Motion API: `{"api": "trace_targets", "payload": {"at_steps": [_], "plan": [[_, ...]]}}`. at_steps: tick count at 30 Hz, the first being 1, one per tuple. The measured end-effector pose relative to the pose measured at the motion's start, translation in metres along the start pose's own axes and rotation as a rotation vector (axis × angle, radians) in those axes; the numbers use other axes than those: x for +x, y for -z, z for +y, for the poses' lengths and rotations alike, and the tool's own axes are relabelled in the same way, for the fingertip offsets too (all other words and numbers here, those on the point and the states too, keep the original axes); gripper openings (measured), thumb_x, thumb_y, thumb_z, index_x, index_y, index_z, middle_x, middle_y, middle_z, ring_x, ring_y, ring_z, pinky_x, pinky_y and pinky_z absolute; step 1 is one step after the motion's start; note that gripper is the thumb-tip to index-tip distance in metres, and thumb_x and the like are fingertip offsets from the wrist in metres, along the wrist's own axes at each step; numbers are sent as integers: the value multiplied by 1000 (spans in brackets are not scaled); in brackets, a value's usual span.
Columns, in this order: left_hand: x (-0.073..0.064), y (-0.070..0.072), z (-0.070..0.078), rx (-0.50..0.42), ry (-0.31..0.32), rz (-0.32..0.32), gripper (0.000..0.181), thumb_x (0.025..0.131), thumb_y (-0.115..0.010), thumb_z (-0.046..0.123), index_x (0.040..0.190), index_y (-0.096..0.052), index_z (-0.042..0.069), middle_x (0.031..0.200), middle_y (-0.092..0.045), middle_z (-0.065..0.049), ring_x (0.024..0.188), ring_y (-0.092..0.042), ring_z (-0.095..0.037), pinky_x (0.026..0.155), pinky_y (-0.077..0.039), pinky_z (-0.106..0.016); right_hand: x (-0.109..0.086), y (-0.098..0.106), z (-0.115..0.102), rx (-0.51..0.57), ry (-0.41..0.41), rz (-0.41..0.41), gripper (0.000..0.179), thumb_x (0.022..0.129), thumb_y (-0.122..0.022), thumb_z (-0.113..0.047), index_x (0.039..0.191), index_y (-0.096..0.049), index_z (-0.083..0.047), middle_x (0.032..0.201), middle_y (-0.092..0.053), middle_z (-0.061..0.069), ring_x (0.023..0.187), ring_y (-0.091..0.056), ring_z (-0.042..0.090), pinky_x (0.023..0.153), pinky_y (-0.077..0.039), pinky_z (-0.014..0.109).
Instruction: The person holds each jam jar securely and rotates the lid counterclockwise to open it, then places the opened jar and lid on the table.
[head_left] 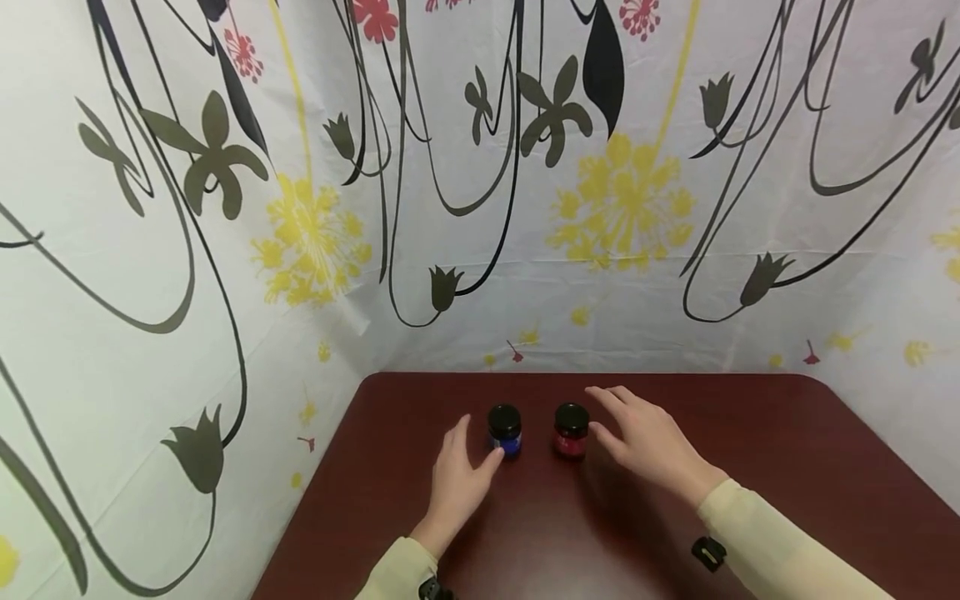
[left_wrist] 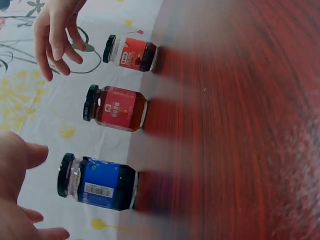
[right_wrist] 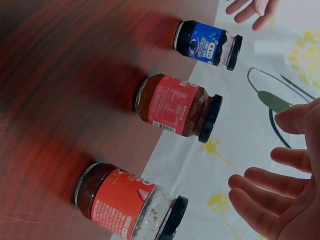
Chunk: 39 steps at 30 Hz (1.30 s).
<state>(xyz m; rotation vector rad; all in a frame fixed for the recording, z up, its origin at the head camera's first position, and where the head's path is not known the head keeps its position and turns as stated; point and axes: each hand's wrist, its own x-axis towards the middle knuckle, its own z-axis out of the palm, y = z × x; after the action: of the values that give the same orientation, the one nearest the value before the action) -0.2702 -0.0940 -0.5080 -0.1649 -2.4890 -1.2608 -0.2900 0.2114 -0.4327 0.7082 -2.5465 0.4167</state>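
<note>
Three glass jars with black lids stand upright in a row on the table. The jar with a blue label [head_left: 506, 431] stands by my left hand [head_left: 456, 487], whose spread thumb and fingers are around its left and near side without gripping it. In the middle is a jar with a pinkish-red label [left_wrist: 119, 108]. The third, a jar with an orange-red label [right_wrist: 121, 202], is hidden in the head view, probably behind my right hand [head_left: 651, 439]. In the right wrist view that hand hovers beside the lids, fingers apart and holding nothing.
The dark red-brown table [head_left: 525, 533] has rounded far corners. A white cloth [head_left: 465, 225] printed with flowers and stems hangs behind and to the left of it. Small black devices are strapped on both sleeved wrists.
</note>
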Motion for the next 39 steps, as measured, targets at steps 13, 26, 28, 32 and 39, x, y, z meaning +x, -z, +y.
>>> {"api": "trace_targets", "payload": {"at_steps": [13,26,28,32,39], "plan": [[15,-16,-13,-189,21,-33,77,89,-77,42,152,-41,15,146,-50,-17,126,-54,-35,94,-51,-48,19,-5,3,33,21,-35,49,96,-67,-29,142,-56,-17,129,-60,4,105,-65,22,79,-55,47],[38,-32,-16,-178,58,-29,80,86,-81,37,151,-42,12,142,-53,-15,123,-58,-31,92,-53,-43,51,-16,8,72,43,-107,45,96,-69,-26,139,-59,-16,129,-61,6,109,-63,27,89,-50,53],[39,-34,-16,-189,58,-28,80,85,-82,36,151,-43,11,141,-54,-16,121,-59,-31,91,-53,-43,52,-18,7,69,53,-101,44,96,-69,-26,138,-60,-16,128,-62,5,107,-64,26,88,-51,52],[39,-37,-17,-191,68,-28,80,84,-84,33,149,-45,9,141,-55,-16,123,-58,-31,93,-52,-43,52,-25,3,58,80,-103,42,96,-68,-26,137,-62,-17,125,-63,4,101,-65,23,85,-53,49],[38,-43,-22,-182,93,-19,84,82,-85,36,150,-45,8,135,-60,-13,121,-60,-27,93,-52,-42,53,-34,-4,53,111,-113,41,96,-69,-25,135,-62,-18,121,-63,2,100,-63,17,79,-54,42]]}}
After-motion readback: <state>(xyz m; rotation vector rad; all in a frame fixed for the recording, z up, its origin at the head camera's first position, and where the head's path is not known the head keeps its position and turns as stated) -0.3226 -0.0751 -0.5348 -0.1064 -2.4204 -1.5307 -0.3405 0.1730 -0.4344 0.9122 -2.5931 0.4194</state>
